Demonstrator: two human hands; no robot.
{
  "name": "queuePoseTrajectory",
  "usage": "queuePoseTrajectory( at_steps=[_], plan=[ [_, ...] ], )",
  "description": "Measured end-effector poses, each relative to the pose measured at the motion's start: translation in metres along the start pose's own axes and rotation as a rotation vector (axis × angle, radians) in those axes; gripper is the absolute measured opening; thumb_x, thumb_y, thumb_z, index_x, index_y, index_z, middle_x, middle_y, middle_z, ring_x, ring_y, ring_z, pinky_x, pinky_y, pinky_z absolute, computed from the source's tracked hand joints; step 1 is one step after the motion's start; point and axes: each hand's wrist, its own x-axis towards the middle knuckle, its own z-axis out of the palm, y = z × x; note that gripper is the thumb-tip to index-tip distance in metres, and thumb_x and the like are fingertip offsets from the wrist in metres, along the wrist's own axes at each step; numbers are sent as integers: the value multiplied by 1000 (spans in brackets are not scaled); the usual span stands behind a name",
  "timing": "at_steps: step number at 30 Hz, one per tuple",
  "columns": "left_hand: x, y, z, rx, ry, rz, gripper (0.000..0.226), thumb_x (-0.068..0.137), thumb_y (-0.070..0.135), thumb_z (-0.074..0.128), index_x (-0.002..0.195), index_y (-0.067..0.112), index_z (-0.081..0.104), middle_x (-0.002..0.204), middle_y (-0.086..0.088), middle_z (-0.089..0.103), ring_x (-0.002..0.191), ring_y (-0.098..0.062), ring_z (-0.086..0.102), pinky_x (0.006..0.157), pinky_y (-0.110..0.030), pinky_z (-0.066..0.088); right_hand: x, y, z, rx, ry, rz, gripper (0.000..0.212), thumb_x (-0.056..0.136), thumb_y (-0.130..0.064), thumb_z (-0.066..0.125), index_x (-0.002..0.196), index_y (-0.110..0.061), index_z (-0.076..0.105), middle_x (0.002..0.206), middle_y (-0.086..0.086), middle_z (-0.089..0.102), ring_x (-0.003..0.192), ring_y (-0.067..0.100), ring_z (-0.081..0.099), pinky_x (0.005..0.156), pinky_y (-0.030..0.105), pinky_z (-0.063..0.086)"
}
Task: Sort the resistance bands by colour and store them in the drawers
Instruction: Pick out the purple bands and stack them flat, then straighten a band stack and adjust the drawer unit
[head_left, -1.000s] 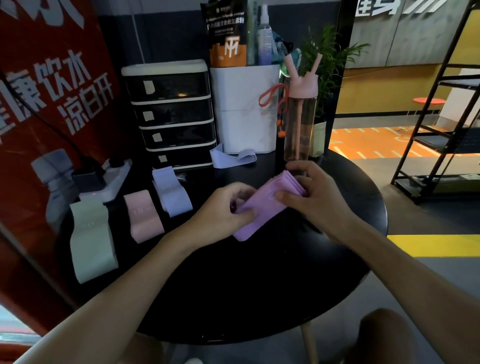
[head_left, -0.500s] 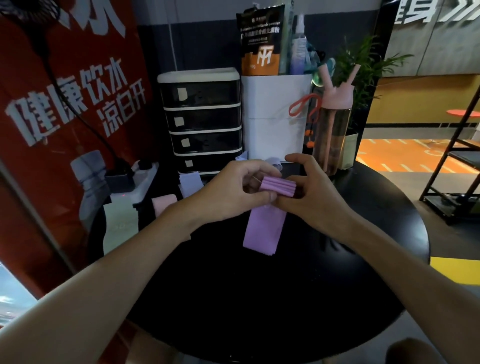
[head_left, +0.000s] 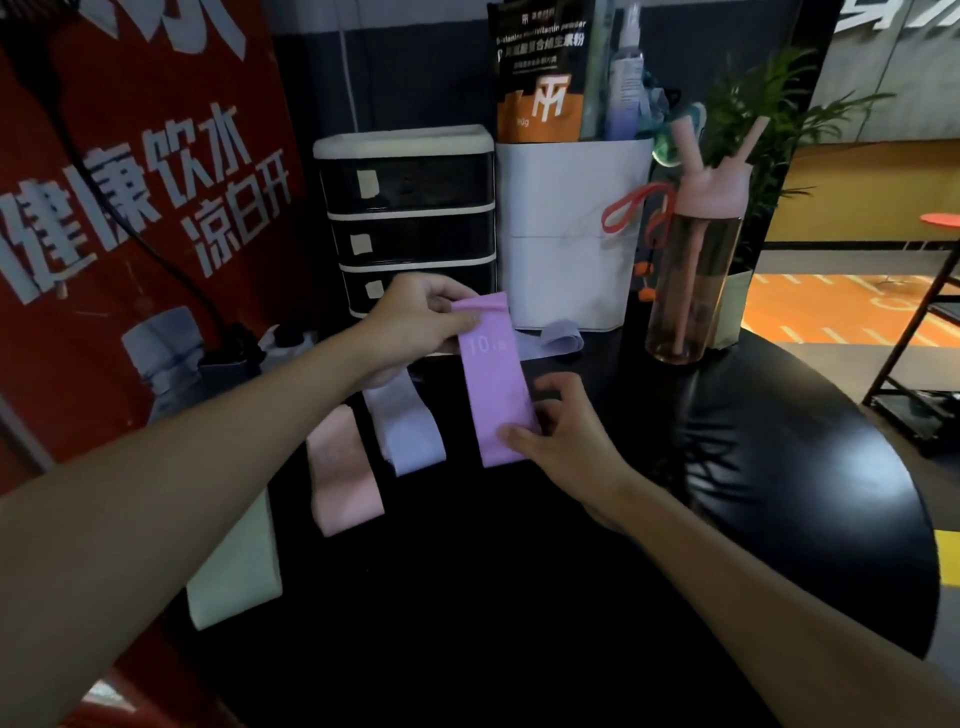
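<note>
Over the table, left hand and right hand pinch the purple band by its ends; a slip could drop it onto the look-alike lilac band just left.

Print on purple band (perhaps "10") blurred.

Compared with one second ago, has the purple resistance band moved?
Yes. The purple resistance band has shifted left, away from the pink water bottle and toward the black drawer unit, and it is unfolded now.
</note>
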Motion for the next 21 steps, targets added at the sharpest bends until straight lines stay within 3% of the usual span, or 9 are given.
queuePoseTrajectory(
  at_steps=[2,6,11,13,15,18,21],
  plan=[
    [17,-10,-6,49,16,-30,16,91,-2,66,107,0,66,107,-27,69,85,-22,72,74,-29,62,13,1,7,0,15,8,51,83,-14,74,116,-21,36,106,12,62,86,20,66,72,30,55],
    [46,-30,-17,138,3,-107,10,91,-2,66,99,4,66,104,-27,70,86,-23,71,77,-34,62,34,3,15,-47,12,8,50,83,-17,74,116,-25,38,97,10,64,80,22,67,70,34,57],
    [65,-52,-22,248,-116,-193,10,93,-2,65,99,5,65,98,-21,71,87,-24,71,73,-30,63,41,13,22,-280,-53,-102,36,88,-22,68,115,-26,45,80,1,63,60,2,55,60,18,44],
    [70,-60,-22,305,-150,-204,10,93,-2,65,102,3,66,99,-24,71,85,-23,71,75,-31,62,38,18,21,-516,-63,-198,37,89,-33,63,121,-28,46,90,-5,63,75,3,58,76,26,47],
    [75,-66,-21,366,-176,-192,12,92,-2,66,104,0,66,100,-25,70,81,-21,71,74,-30,62,36,21,18,-634,-20,-254,45,87,-41,63,127,-28,49,115,-7,59,101,13,56,93,41,45],
    [80,-70,-19,495,-194,-161,21,89,3,71,109,0,65,99,-22,69,81,-20,68,75,-30,61,33,20,14,-638,-35,-275,47,84,-47,66,124,-25,55,118,-10,58,106,14,52,97,43,42],
    [81,-68,-19,772,-204,-60,37,84,18,79,117,11,64,103,-4,66,91,-17,64,84,-34,56,33,20,14,-672,-39,-276,52,83,-47,68,127,-23,53,119,-7,58,107,15,51,97,40,42]
  ],
)
